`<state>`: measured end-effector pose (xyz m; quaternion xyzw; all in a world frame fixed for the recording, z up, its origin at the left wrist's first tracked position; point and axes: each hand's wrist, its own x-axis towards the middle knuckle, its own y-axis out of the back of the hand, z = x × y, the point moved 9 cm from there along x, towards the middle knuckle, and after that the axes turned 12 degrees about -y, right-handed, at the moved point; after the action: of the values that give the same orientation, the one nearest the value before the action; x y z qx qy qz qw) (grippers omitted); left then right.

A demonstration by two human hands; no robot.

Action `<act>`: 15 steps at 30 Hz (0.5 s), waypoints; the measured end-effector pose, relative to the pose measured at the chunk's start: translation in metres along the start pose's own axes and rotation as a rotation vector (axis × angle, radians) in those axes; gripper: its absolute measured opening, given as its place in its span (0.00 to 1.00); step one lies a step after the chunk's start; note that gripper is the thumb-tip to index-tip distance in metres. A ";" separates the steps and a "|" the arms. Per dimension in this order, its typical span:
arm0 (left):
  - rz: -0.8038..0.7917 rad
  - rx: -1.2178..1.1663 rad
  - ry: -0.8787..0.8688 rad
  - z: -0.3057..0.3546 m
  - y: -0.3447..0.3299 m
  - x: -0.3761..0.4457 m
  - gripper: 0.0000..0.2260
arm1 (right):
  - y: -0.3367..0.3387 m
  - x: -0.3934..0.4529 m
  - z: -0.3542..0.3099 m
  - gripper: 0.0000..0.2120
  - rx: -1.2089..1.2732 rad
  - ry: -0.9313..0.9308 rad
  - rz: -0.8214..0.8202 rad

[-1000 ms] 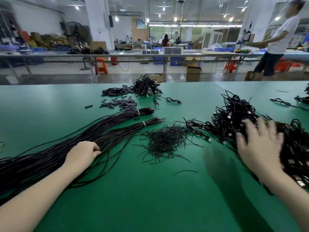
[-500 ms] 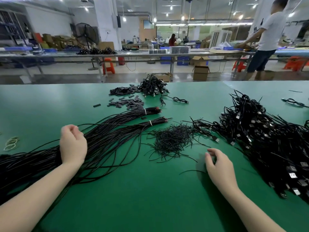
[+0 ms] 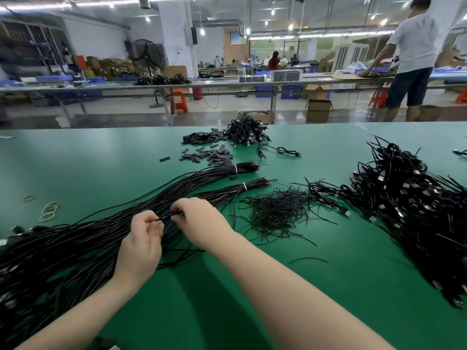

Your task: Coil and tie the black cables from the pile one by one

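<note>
Left hand (image 3: 141, 245) and right hand (image 3: 202, 223) both pinching one black cable (image 3: 166, 215) above two white-tied cable bundles (image 3: 177, 195), green table (image 3: 290, 286)

I see open green table (image 3: 75, 162) at the far left and in front of me between my forearms. The long cable bundle (image 3: 83, 238) blocks the left side, with rubber bands (image 3: 49, 210) just beyond it. On the right, the heap of coiled cables (image 3: 414, 213) closes the way. Between them lies the pile of short ties (image 3: 275, 208), with narrow bare strips around it.
</note>
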<state>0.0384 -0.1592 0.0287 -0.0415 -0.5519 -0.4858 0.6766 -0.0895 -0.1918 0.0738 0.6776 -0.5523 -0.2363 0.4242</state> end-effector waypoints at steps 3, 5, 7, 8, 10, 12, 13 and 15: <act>-0.090 0.030 0.047 -0.016 0.005 -0.010 0.04 | 0.046 0.004 -0.019 0.11 0.013 0.083 0.323; -0.183 0.062 0.074 -0.030 0.008 -0.018 0.09 | 0.062 -0.002 -0.034 0.09 -0.027 0.184 0.416; -0.267 0.075 0.083 -0.040 0.011 -0.027 0.15 | 0.077 -0.008 -0.043 0.08 -0.102 0.275 0.506; -0.292 0.065 0.091 -0.042 0.011 -0.029 0.17 | 0.086 -0.011 -0.044 0.09 -0.130 0.298 0.560; -0.324 0.035 0.123 -0.045 0.013 -0.029 0.14 | 0.095 -0.007 -0.045 0.11 -0.273 0.289 0.566; -0.377 -0.010 0.159 -0.049 0.012 -0.027 0.12 | 0.112 -0.009 -0.039 0.09 -0.377 0.286 0.608; -0.400 -0.034 0.175 -0.050 0.013 -0.025 0.12 | 0.129 -0.012 -0.033 0.08 -0.383 0.266 0.662; -0.434 -0.075 0.196 -0.054 0.018 -0.023 0.10 | 0.167 -0.019 -0.017 0.08 -0.392 0.184 0.758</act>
<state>0.0910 -0.1680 -0.0018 0.1002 -0.4612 -0.6418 0.6045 -0.1725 -0.1738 0.2195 0.3520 -0.6667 -0.1029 0.6488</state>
